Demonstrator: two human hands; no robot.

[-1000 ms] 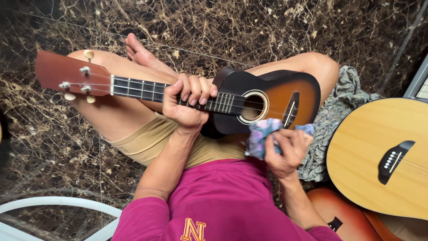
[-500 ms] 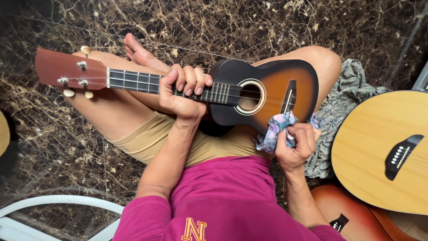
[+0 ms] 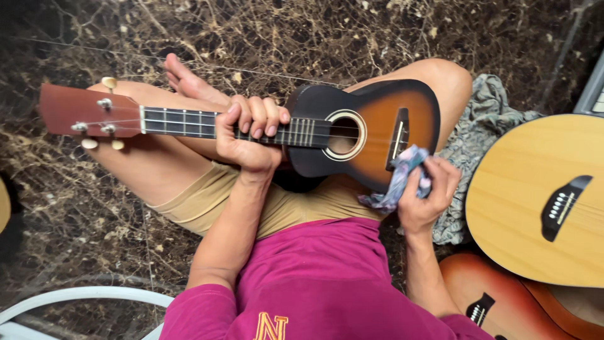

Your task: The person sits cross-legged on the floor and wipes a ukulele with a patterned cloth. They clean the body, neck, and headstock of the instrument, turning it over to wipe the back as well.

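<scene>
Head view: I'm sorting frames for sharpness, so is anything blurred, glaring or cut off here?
Head view: evenly lit, no hard shadows; the ukulele is sharp down to strings and frets, with only a mild sheen on its body; the left hand on the neck and the right hand with the cloth look crisp; the pale guitar is cropped by the right edge.

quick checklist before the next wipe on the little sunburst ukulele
1. Left hand wrapped round the neck of the small sunburst wooden ukulele: ok.
2. Right hand gripping the crumpled blue patterned cloth: ok.
3. Cloth touching the body near the dark bridge: ok.
4. Ukulele resting across the bare crossed legs: ok.
5. Clear of the big pale wooden guitar on the right: ok, apart.
6. Dirt left on the body: cannot tell.
</scene>
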